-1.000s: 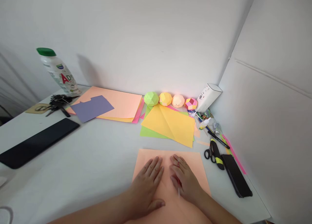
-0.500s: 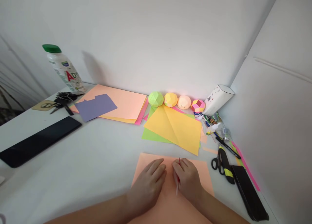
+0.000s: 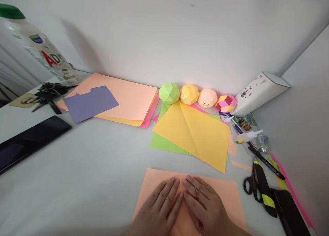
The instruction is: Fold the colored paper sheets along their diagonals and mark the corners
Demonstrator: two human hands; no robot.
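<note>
Pressing down on a peach-orange paper sheet (image 3: pixel 227 195) with left hand (image 3: pixel 160 212) and right hand (image 3: pixel 205 210) side by side, fingertips touching. Wide, flat grip on both sides, clasping nothing, save for a thin red stick (image 3: pixel 196 194) tucked between the right fingers. Lying directly under the grip on the white table (image 3: pixel 102 167), with no crease or cut showing: seemingly early work, all shaping left to do. Cannot tell what the stick is. Cannot see the sheet's near edge or the wrists, cut off below.
</note>
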